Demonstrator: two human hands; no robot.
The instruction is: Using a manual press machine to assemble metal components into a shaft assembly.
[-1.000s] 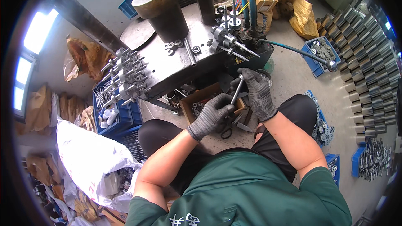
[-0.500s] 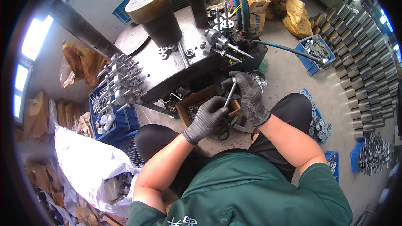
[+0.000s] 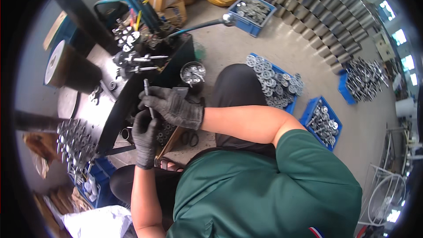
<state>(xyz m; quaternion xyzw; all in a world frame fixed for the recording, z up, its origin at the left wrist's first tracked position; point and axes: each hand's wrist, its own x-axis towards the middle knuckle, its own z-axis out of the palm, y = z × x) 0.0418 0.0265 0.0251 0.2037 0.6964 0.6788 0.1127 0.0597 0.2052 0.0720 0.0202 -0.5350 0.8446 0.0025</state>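
Observation:
Both hands wear dark grey knitted gloves and meet in front of the machine's near edge. A slim metal rod (image 3: 146,85) stands nearly upright between them. My right hand (image 3: 178,108) is closed round its middle with the fingertips. Just below, my left hand (image 3: 145,139) is closed on the rod's lower part, most of which the gloves hide. Beyond the hands is the steel machine table (image 3: 98,119), carrying several ring-shaped parts (image 3: 93,96) and a loose metal bar (image 3: 107,91). Shafts with discs (image 3: 139,64) lie at its far end.
A bowl of metal pieces (image 3: 193,74) stands right of the machine. Blue bins hold gear-like discs (image 3: 275,81), shafts with discs (image 3: 324,125) and flat parts (image 3: 253,11). A lever with a ball end (image 3: 228,19) sticks out over the floor. Scissors (image 3: 190,139) lie below my hands.
My view has swung to the right, so the machine sits further left. My hands have come closer together on the rod, which is now more upright.

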